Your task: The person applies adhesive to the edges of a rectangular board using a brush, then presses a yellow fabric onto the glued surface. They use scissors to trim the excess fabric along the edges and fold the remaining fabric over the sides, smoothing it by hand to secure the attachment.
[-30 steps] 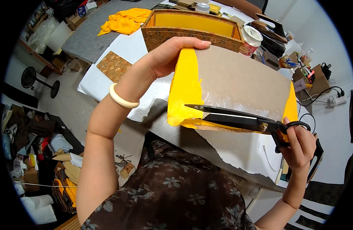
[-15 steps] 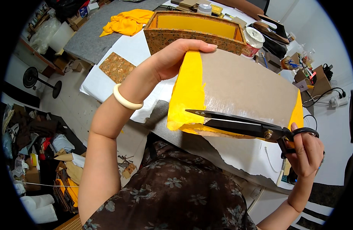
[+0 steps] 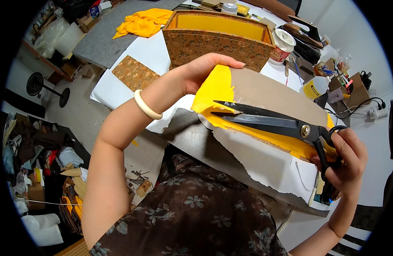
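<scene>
**Black scissors pointing along a yellow-edged board**

The left hand is gripping the far left corner of the board, its thumb lying along the top edge; the other fingers are hiding behind, so I can't tell how they are set. The board is slanting just in front of a patterned box, its bare grey-brown face showing. Yellow cloth is covering its left end and running raggedly along the near edge.

The right hand is holding the scissors by their loops, fingers curling round the handles. The blades are standing narrowly apart and pointing left, the ragged cloth edge showing between them; whether they are biting into it I can't tell.

A cream bangle is circling the left forearm. A small patterned panel is lying on white paper to the left of the box, and a crumpled orange cloth is resting farther back. A white tub is standing by the box's right end, and a bottle is standing to the right of the board.
</scene>
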